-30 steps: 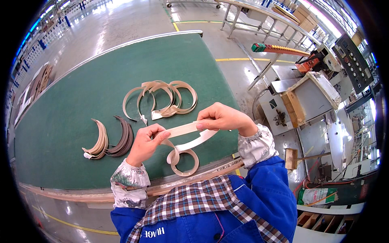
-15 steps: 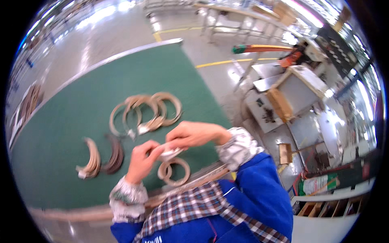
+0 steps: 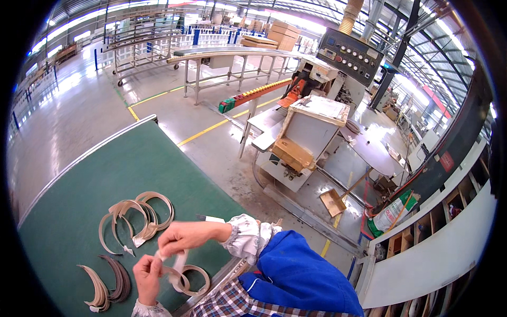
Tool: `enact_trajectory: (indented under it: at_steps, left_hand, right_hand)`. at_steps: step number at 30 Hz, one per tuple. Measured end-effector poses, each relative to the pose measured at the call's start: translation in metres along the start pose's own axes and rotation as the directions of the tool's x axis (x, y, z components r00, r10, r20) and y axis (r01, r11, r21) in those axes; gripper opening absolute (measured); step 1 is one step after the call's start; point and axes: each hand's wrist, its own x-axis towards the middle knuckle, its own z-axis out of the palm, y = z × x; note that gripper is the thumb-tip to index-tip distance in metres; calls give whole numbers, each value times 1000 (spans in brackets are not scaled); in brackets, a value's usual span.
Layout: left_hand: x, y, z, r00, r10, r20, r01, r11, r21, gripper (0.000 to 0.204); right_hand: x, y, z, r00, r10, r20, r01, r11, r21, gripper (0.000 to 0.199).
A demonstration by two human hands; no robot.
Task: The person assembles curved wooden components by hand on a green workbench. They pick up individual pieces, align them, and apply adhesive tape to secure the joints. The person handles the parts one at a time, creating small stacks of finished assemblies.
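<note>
My left hand point(image 3: 148, 276) and my right hand point(image 3: 186, 236) meet over the near edge of a green-topped table point(image 3: 185, 198). Both sets of fingers are pinched on a pale tape-like strip point(image 3: 180, 261), which hangs below the right fingers and is slightly blurred. Just beneath lies a beige coil of thin banding point(image 3: 205, 288), close to the strip's lower end. Farther left rest several looped beige coils point(image 3: 158, 195). Two curved bundles, one beige point(image 3: 95, 285) and one dark brown point(image 3: 122, 280), lie beside my left hand. Past my right wrist shows a small white-and-dark object point(image 3: 210, 218).
Right of the table, across a floor strip, stands a machine with a dark control panel point(image 3: 349, 55) and an open-topped box point(image 3: 317, 127). A long-handled dustpan point(image 3: 332, 202), a white-green sack point(image 3: 393, 214) and a shelf with compartments point(image 3: 422, 232) are farther right.
The view has swung up and right, showing more of the machine and hall. My hands remain together, drawn slightly apart, with the pale strip now hanging down between them.
</note>
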Motion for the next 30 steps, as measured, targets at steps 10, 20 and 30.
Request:
enact_trajectory:
  at_steps: [10,20,30]
  left_hand:
    - [2,7,24,935,252,-251,-120,887,445,26]
    - [-7,13,20,931,202,-304,-147,970,195,23]
    - [-7,18,22,961,167,-220,-145,983,113,21]
  right_hand:
    - [-8,9,25,866,-304,-397,-178,554,-813,19]
    - [-17,-8,6,921,-301,-248,-19,601,-799,16]
    - [9,80,-83,693,-619,-369,-195,331,-923,9]
